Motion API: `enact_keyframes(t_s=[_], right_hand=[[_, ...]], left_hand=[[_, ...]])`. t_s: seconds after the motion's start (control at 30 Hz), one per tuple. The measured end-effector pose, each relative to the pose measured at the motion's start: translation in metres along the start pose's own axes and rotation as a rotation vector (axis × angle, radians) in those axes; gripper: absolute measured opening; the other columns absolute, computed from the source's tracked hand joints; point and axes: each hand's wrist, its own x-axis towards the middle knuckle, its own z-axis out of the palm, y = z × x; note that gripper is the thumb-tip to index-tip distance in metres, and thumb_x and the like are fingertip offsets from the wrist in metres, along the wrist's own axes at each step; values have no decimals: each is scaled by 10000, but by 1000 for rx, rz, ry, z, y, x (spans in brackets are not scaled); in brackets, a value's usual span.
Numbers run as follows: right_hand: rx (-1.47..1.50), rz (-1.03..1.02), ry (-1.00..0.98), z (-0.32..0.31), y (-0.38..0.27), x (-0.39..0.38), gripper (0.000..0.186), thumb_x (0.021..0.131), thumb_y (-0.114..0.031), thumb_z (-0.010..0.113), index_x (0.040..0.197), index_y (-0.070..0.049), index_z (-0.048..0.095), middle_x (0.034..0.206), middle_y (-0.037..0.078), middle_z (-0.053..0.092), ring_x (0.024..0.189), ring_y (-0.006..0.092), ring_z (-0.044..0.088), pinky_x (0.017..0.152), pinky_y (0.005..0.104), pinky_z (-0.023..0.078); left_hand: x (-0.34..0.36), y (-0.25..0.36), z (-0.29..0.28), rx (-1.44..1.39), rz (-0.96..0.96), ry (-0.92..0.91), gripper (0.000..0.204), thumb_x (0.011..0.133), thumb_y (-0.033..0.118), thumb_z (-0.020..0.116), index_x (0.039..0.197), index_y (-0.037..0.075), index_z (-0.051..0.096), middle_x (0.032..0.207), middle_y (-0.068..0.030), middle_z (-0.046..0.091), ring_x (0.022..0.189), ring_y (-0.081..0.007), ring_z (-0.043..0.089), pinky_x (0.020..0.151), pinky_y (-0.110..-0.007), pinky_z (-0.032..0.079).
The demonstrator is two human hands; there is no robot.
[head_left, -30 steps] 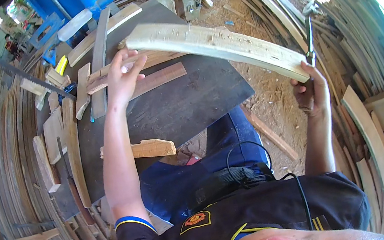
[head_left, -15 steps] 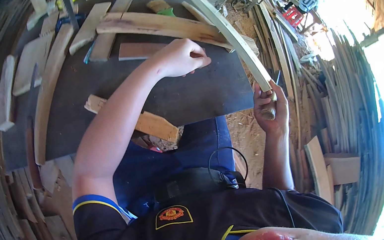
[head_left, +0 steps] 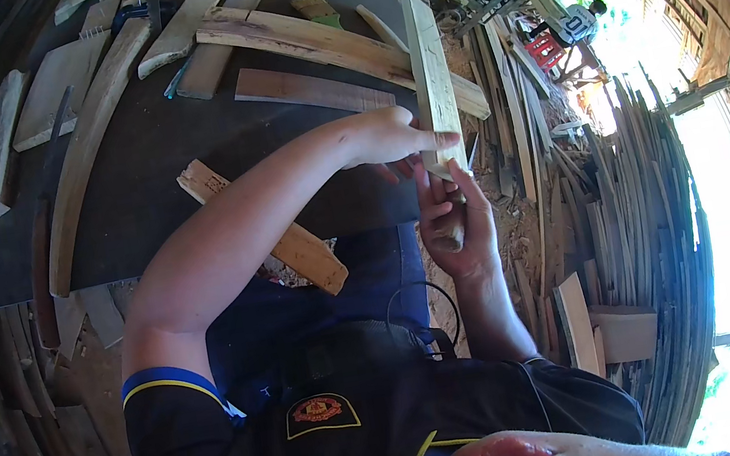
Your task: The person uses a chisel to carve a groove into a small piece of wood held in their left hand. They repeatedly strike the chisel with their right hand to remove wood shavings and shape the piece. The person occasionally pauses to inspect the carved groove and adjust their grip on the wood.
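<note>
The left hand [head_left: 389, 136] has just come across to the pale wooden strip [head_left: 431, 74], where half a second ago it was apart from it. The strip itself has swung to point more nearly straight away from the person. Both hands are therefore now at its near end, while its far end stays free of any hand.

The left hand lays one digit across the strip's upper face, with other fingers bent below, at its left side; how firmly they close cannot be told. The right hand [head_left: 469, 232] has its fingers curled in, nearly closed, around the strip's near end and a wooden handle [head_left: 450, 235] lying against the palm.

In the view, the strip appears at the right edge of the table [head_left: 141, 173], its near end by the near right corner. It is raised, and crosses in front of a long plank [head_left: 337, 51] whose end shows beyond it. A reddish-brown board [head_left: 305, 89] lies to the left of the strip. A short, shaped block [head_left: 307, 256] lies at the near edge, partly hidden by the left forearm.
</note>
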Motion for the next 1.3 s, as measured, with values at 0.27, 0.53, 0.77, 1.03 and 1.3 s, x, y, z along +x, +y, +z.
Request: enact_keyframes(t_s=[0.27, 0.53, 0.77, 1.03, 1.3], right_hand=[[-241, 18, -31, -15, 11, -1, 175, 1001, -230, 669, 1033, -74, 595, 892, 33, 615, 675, 78, 540, 529, 216, 481], [-372, -60, 56, -37, 10, -9, 134, 950, -136, 683, 934, -106, 554, 819, 19, 575, 648, 111, 542, 562, 280, 468], [-350, -47, -13, -32, 15, -8, 159, 936, -117, 696, 916, -111, 538, 782, 22, 581, 629, 115, 568, 560, 291, 491], [-301, -33, -41, -33, 15, -13, 159, 944, -117, 692, 908, -129, 538, 744, 8, 565, 590, 96, 540, 542, 273, 472], [-308, -83, -35, -40, 22, -15, 158, 940, -123, 686, 961, -109, 530, 755, 19, 581, 593, 109, 563, 539, 288, 490]], left_hand=[[-8, 8, -12, -305, 3, 58, 621, 921, 173, 723, 1370, -137, 424, 1269, -245, 602, 1109, -318, 671, 822, -409, 651], [-21, 13, -58, -335, 76, 43, 539, 970, 173, 637, 1388, -96, 428, 1231, -239, 642, 1047, -323, 712, 794, -433, 651], [-12, -7, -102, -326, 146, 400, 518, 1018, 314, 600, 1364, -62, 515, 1136, -202, 704, 835, -258, 761, 534, -231, 540], [-2, -21, -123, -533, 80, 686, 409, 981, 360, 679, 1166, 0, 621, 907, -124, 692, 665, -191, 687, 464, -213, 398], [-36, -13, -140, -308, -52, 451, 384, 1012, 337, 648, 1201, 4, 616, 881, -92, 679, 634, -140, 674, 401, -172, 365]])
